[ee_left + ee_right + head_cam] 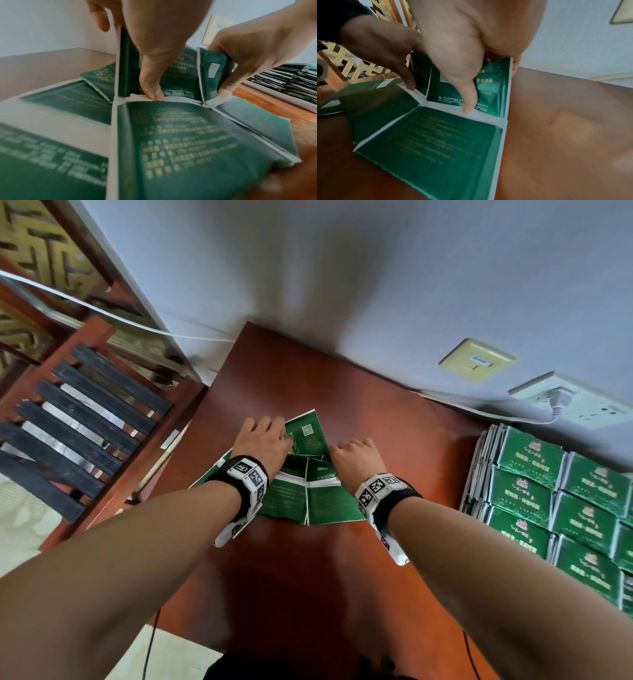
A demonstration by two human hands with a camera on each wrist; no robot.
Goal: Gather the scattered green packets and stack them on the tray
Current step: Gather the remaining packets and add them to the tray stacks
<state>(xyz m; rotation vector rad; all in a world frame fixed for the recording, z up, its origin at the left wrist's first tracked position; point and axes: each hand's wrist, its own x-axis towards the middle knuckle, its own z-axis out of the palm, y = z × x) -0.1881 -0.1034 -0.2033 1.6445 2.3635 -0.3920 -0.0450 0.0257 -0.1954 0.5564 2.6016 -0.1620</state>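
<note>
Green packets (310, 491): a loose cluster is spread at frame centre on the tabletop (394, 440).
Stacked: many rows (555, 501) at right edge; tray unseen.
Left hand (262, 445): one packet pinched upright.
Right hand (356, 458): fingers (469, 97) curled round another packet.
Left: cluster ungathered.

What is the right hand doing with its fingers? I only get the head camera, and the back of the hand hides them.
Observer: The right wrist camera shows the right hand pinching a green packet, with the thumb in front and the fingers behind.
Operator: Is that packet lying flat?
Observer: No. It stands up on its lower edge, which meets the white rim of a flat packet on the table.
Operator: And the left hand?
Observer: The left wrist camera shows the left hand holding a second packet upright too, with the thumb tip pressed down at its base.
</note>
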